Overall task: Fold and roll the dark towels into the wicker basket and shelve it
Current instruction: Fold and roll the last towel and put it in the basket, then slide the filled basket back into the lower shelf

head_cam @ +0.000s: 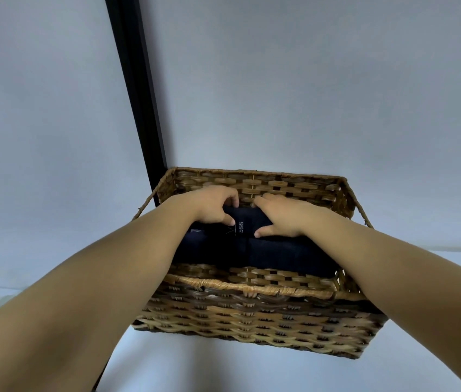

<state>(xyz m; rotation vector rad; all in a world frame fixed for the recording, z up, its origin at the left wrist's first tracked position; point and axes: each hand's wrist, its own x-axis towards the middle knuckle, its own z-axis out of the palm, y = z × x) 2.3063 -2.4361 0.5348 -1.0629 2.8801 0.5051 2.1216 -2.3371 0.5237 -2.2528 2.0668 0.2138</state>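
A brown woven wicker basket (251, 315) with side handles sits on a pale desk (223, 372) against a light wall, beside a black vertical post (138, 103). Inside, near the far wall, the left hand (212, 206) and right hand (283, 217) each curl their grip round a rolled dark navy towel (247, 219); more dark navy towels (274, 256) lie in front of it.

- The place looked like a home storage corner.
- A woven wicker basket (251, 323) sat on a white surface (195, 369).
- Behind stood a plain pale wall (308, 80) and a black upright frame post (136, 80).
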